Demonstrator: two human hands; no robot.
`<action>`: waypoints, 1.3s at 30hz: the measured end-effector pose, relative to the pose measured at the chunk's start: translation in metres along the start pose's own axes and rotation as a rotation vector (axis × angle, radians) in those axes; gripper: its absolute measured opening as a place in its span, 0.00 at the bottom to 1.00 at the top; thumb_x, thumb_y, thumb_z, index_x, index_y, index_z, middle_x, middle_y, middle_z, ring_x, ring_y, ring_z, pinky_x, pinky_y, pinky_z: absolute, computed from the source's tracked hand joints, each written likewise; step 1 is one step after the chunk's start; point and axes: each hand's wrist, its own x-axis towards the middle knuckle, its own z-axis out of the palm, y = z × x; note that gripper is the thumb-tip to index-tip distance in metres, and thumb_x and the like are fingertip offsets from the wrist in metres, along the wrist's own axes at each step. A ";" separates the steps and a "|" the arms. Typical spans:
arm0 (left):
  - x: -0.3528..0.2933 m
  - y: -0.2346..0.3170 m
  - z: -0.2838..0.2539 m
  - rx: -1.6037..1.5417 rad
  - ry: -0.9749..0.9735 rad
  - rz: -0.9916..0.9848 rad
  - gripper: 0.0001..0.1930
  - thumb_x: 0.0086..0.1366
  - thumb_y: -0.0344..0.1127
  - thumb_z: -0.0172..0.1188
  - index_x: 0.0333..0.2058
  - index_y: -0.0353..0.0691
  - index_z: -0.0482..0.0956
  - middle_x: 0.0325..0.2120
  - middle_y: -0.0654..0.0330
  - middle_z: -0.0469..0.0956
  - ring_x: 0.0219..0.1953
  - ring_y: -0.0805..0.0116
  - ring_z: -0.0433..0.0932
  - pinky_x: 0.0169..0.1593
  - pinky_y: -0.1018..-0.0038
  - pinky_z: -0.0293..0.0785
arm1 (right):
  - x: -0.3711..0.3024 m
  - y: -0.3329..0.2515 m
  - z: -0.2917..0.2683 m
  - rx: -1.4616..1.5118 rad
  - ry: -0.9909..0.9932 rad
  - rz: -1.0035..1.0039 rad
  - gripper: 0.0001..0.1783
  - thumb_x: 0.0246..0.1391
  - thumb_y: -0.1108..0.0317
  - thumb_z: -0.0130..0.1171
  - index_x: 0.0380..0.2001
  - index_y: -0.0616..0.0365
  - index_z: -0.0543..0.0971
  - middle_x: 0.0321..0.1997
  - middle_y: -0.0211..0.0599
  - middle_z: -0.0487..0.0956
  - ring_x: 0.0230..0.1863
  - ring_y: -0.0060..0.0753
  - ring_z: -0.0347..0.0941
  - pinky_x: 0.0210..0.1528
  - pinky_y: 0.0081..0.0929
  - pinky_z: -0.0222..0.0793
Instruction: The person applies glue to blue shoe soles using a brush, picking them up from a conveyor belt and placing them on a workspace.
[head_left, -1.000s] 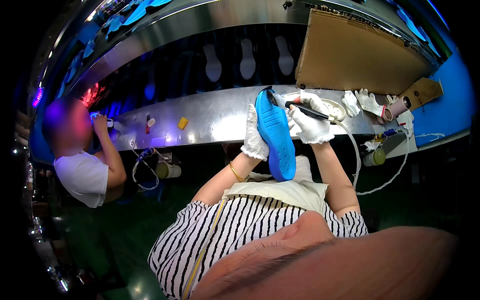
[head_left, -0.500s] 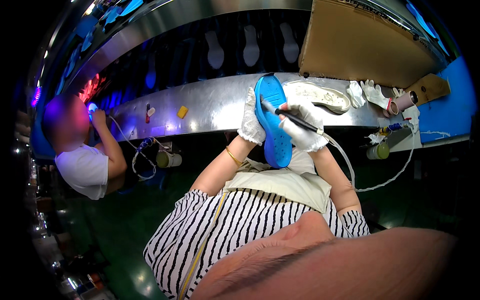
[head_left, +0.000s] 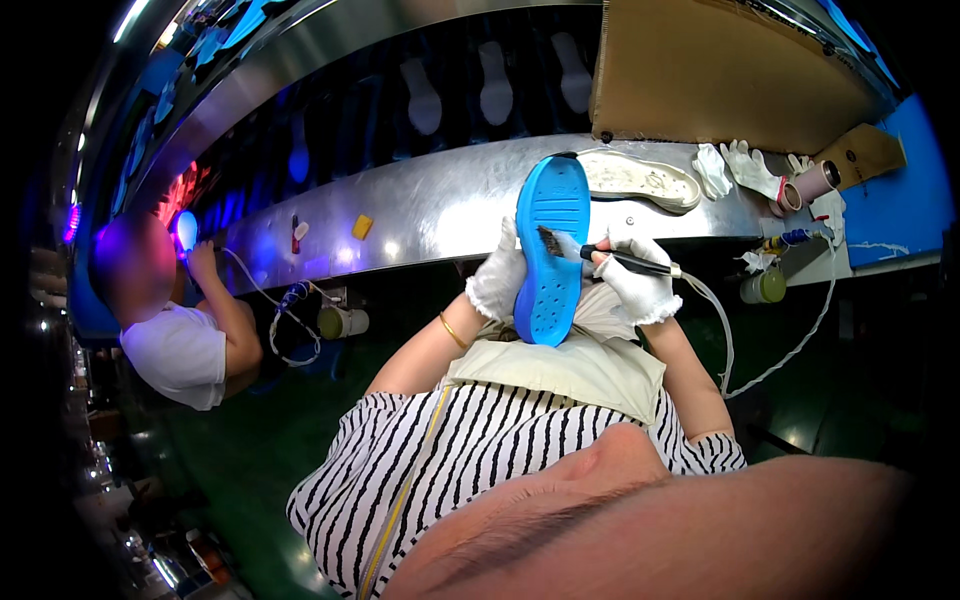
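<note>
A blue shoe sole (head_left: 552, 290) is held upright in front of me, its ribbed, hole-dotted face toward me. My left hand (head_left: 500, 273), in a white glove, grips its left edge. My right hand (head_left: 637, 277), in a white glove with fingertips bare, is closed round the black handle of a brush (head_left: 565, 244). The bristles touch the middle of the sole. A white tube (head_left: 722, 325) runs from the handle's end down and to the right. Behind the blue sole, a white sole (head_left: 640, 182) lies on the metal bench.
The metal bench (head_left: 440, 205) edges a dark conveyor (head_left: 350, 110) carrying several soles. At right are a cardboard box (head_left: 720, 90), white gloves (head_left: 750, 170), a pinkish roll (head_left: 817, 180) and a jar (head_left: 765, 287). A yellow block (head_left: 362, 227) lies left; a co-worker (head_left: 180, 350) sits beyond.
The brush has moved down the sole to its middle, with my right hand lower and farther right. The sole has tilted slightly, its top shifting right. The co-worker's blue-white item now shows more.
</note>
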 end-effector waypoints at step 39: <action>0.060 0.095 0.012 0.490 -0.279 0.240 0.53 0.39 0.74 0.58 0.54 0.33 0.65 0.42 0.50 0.76 0.41 0.62 0.79 0.42 0.67 0.80 | 0.046 -0.043 -0.015 0.143 -0.450 0.222 0.06 0.42 0.77 0.60 0.27 0.63 0.76 0.33 0.37 0.77 0.31 0.23 0.73 0.35 0.21 0.71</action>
